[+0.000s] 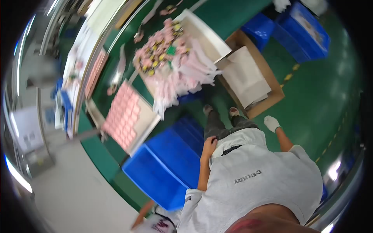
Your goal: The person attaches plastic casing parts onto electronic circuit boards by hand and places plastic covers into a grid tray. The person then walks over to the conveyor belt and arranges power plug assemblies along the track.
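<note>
My left hand (pixel 210 146) is bare and hangs beside my waist, fingers curled in around a small dark thing that I cannot make out. In a white glove, my right hand (pixel 272 123) is held out from my right side near the cardboard box (pixel 276 90); its fingers are not distinct. White sheets (pixel 246 76) lie in that box. Ahead on the green bench, pink pieces with yellow and dark parts (pixel 157 52) are heaped above pale strips (pixel 186 77). A tray (pixel 147 126) to the left holds rows of pink pieces (pixel 123 114).
Blue bins (pixel 163 163) stand left of my body. More blue bins (pixel 301 37) are on the green floor at the upper right. A white-lined box (pixel 206 33) adjoins the heap. Another person's arm (pixel 143 214) shows at the bottom left.
</note>
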Demonstrator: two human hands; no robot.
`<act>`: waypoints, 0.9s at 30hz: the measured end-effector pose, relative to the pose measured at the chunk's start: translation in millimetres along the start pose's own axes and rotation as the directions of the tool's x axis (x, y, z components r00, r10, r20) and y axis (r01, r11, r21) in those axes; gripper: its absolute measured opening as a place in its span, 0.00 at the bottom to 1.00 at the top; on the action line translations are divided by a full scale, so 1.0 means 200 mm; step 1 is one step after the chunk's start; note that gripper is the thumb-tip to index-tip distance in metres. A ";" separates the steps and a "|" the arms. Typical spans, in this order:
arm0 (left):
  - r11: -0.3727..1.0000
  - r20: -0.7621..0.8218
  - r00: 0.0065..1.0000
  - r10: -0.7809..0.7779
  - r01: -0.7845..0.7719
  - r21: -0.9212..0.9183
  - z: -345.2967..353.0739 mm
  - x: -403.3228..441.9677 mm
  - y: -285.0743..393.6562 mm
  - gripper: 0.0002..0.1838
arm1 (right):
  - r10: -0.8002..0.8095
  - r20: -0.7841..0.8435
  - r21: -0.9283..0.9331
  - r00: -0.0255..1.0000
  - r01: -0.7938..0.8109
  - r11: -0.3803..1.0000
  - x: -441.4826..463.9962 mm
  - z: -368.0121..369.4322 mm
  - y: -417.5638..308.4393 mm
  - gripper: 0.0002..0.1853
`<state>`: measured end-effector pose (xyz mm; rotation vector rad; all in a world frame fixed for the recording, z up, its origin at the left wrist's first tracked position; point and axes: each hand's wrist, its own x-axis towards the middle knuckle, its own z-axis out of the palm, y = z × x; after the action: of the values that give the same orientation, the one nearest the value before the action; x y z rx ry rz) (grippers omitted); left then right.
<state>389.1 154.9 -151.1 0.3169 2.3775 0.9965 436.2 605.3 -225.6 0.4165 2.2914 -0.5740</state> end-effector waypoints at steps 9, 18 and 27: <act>0.917 -0.585 0.789 -0.189 -0.072 -0.393 -0.31 -0.29 0.88 0.15 | -0.432 0.094 0.020 0.897 0.433 0.901 0.03 -0.14 -0.21 0.15; 0.288 -0.676 0.172 0.717 -0.955 0.063 -0.49 -0.87 2.12 0.04 | -0.458 0.256 -0.281 0.851 0.519 0.807 -0.32 -0.23 0.37 0.13; 0.387 -0.719 0.198 0.666 -0.916 0.106 0.02 -1.29 2.35 0.06 | -0.246 0.515 -0.295 0.821 0.440 0.848 -0.54 -0.21 1.40 0.18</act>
<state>608.8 379.8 282.6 1.4454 2.4514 2.3889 611.2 850.6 -198.9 -0.3333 1.9472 -0.3096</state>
